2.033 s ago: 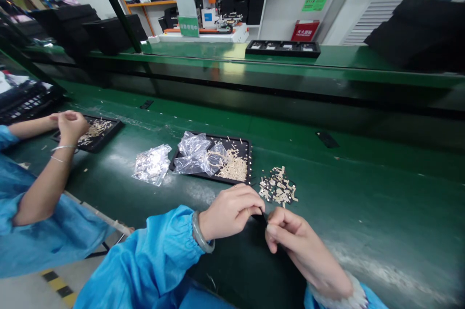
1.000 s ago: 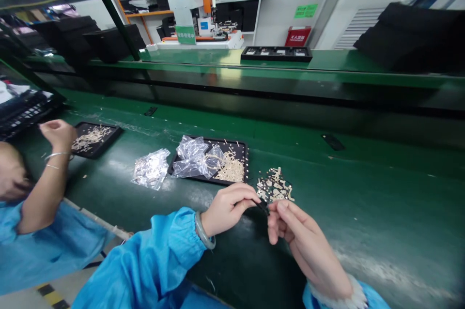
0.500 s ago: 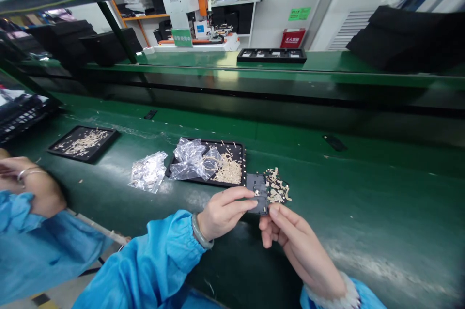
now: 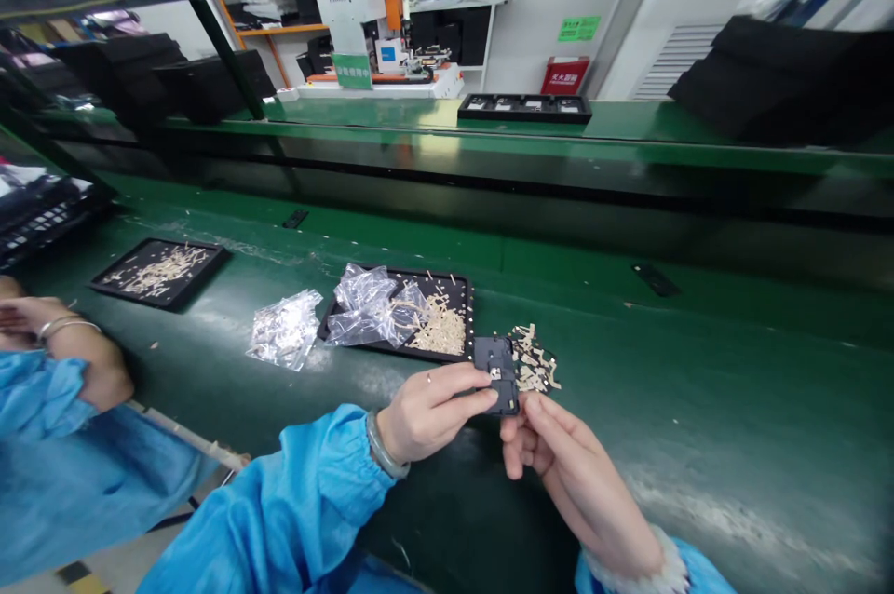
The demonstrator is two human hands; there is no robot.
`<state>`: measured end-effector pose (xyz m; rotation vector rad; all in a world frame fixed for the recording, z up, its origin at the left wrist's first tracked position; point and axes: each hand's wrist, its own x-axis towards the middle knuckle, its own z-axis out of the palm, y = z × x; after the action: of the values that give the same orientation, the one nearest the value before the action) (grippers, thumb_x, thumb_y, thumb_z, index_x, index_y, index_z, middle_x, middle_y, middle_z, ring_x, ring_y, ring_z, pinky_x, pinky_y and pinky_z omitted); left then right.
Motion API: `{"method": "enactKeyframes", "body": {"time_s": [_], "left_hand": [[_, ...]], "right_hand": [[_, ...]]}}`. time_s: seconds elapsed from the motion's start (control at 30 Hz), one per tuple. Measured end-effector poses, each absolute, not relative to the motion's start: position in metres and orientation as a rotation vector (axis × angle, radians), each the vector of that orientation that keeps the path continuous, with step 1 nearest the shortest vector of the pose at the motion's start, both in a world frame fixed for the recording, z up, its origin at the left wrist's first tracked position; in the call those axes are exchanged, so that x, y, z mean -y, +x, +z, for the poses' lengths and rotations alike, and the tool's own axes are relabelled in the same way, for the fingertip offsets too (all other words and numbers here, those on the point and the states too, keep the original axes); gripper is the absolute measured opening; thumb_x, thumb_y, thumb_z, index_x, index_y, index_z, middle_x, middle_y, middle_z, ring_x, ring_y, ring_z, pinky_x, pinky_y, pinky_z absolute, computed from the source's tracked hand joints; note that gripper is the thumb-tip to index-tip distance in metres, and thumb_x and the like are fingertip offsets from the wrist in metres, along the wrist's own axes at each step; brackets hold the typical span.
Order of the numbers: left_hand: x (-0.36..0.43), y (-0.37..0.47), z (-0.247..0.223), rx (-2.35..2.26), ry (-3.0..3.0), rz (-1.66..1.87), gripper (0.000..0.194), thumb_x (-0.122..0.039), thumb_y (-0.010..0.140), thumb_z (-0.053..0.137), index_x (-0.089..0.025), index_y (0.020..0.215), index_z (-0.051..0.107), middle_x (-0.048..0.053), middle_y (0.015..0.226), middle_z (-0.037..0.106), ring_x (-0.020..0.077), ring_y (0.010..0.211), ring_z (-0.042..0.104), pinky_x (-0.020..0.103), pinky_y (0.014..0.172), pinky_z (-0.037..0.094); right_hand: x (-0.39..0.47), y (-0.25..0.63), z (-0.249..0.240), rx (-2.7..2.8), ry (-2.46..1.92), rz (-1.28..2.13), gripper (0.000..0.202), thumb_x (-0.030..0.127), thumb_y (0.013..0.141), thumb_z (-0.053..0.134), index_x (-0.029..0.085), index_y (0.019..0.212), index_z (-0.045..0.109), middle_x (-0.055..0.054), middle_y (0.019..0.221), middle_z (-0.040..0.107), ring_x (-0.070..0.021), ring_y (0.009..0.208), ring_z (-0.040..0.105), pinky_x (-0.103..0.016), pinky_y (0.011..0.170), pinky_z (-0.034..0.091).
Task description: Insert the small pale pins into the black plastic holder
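A flat, dark plastic housing [image 4: 495, 353], about phone-sized, is tilted up over the bench in front of me. My left hand [image 4: 439, 408] grips it from the left, with fingers lying over its face. Near its middle sits a small shiny metal part. My right hand [image 4: 562, 464] is at the lower right corner, thumb and forefinger pinched together; whatever lies between them is too small to make out. Just behind the housing is a loose pile of small beige strip-like parts [image 4: 536, 371], partly hidden by it.
A black tray [image 4: 467, 296] holds beige pieces and clear plastic bags [image 4: 367, 301]. Left of it lies another filled bag [image 4: 285, 330], then a second tray [image 4: 174, 298]. Dark flat pieces [image 4: 655, 279] lie farther back. A co-worker's arm [image 4: 84, 352] rests at left; a raised shelf [image 4: 391, 114] spans the back.
Both hands keep almost the same pose at the housing. The housing's tilt differs slightly, and my right hand has shifted a touch to the right.
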<state>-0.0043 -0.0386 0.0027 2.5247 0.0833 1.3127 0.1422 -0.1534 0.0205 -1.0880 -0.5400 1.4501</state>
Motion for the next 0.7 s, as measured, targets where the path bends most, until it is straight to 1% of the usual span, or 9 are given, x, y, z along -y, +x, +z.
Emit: {"method": "enactKeyframes", "body": {"time_s": [0.1, 0.23, 0.33, 0.43, 0.53, 0.63, 0.7], "left_hand": [[0.039, -0.004, 0.004, -0.049, 2.595, 1.328, 0.022, -0.005, 0.083, 0.051, -0.007, 0.103, 0.06, 0.011, 0.102, 0.062, 0.0204, 0.104, 0.056, 0.031, 0.086, 0.054], [0.044, -0.001, 0.011, 0.058, 2.728, 1.276, 0.018, -0.007, 0.084, 0.051, -0.004, 0.1, 0.059, 0.01, 0.098, 0.063, 0.02, 0.098, 0.057, 0.031, 0.085, 0.055], [0.049, 0.002, 0.014, 0.089, 2.808, 1.275, 0.021, -0.012, 0.083, 0.055, -0.007, 0.103, 0.058, 0.008, 0.102, 0.062, 0.0185, 0.097, 0.057, 0.03, 0.086, 0.054], [0.052, 0.004, 0.013, -0.01, 2.76, 1.427, 0.027, -0.013, 0.084, 0.054, -0.012, 0.111, 0.054, 0.008, 0.112, 0.056, 0.0185, 0.11, 0.051, 0.031, 0.093, 0.049], [0.052, 0.004, 0.011, -0.228, 2.658, 1.514, 0.029, -0.011, 0.083, 0.052, -0.014, 0.112, 0.053, 0.009, 0.111, 0.054, 0.0186, 0.112, 0.048, 0.032, 0.095, 0.048], [0.05, 0.003, 0.009, -0.358, 2.687, 1.388, 0.028, -0.01, 0.083, 0.05, -0.014, 0.11, 0.054, 0.009, 0.106, 0.055, 0.0177, 0.105, 0.051, 0.032, 0.091, 0.049], [0.048, 0.004, 0.009, -0.363, 2.711, 1.277, 0.024, -0.012, 0.084, 0.048, -0.014, 0.107, 0.056, 0.009, 0.104, 0.056, 0.0169, 0.101, 0.053, 0.031, 0.088, 0.049]], "right_hand": [[0.153, 0.145, 0.016, 0.699, -1.229, 1.321, 0.034, 0.049, 0.085, 0.057, 0.017, 0.073, 0.059, -0.001, 0.063, 0.059, -0.0127, 0.053, 0.053, -0.023, 0.053, 0.041], [0.153, 0.148, 0.009, 0.931, -1.426, 1.115, 0.035, 0.051, 0.082, 0.06, 0.017, 0.071, 0.06, -0.002, 0.06, 0.059, -0.0138, 0.054, 0.052, -0.023, 0.054, 0.041], [0.154, 0.149, 0.007, 0.914, -1.383, 1.193, 0.034, 0.049, 0.082, 0.06, 0.017, 0.071, 0.059, -0.001, 0.056, 0.056, -0.0136, 0.053, 0.051, -0.023, 0.053, 0.041], [0.145, 0.156, 0.011, 0.783, -1.309, 1.313, 0.033, 0.048, 0.08, 0.063, 0.017, 0.073, 0.057, 0.0, 0.056, 0.055, -0.0127, 0.05, 0.05, -0.023, 0.049, 0.041], [0.11, 0.179, 0.018, 0.754, -1.368, 1.288, 0.036, 0.05, 0.076, 0.068, 0.015, 0.069, 0.057, 0.0, 0.055, 0.054, -0.0117, 0.046, 0.048, -0.021, 0.044, 0.039], [0.054, 0.211, 0.023, 0.723, -1.415, 1.18, 0.034, 0.047, 0.074, 0.069, 0.017, 0.066, 0.055, 0.002, 0.053, 0.052, -0.01, 0.044, 0.046, -0.019, 0.04, 0.036], [0.019, 0.23, 0.022, 0.688, -1.454, 1.138, 0.027, 0.042, 0.076, 0.067, 0.017, 0.071, 0.056, -0.001, 0.062, 0.058, -0.011, 0.047, 0.048, -0.019, 0.039, 0.037]]}}
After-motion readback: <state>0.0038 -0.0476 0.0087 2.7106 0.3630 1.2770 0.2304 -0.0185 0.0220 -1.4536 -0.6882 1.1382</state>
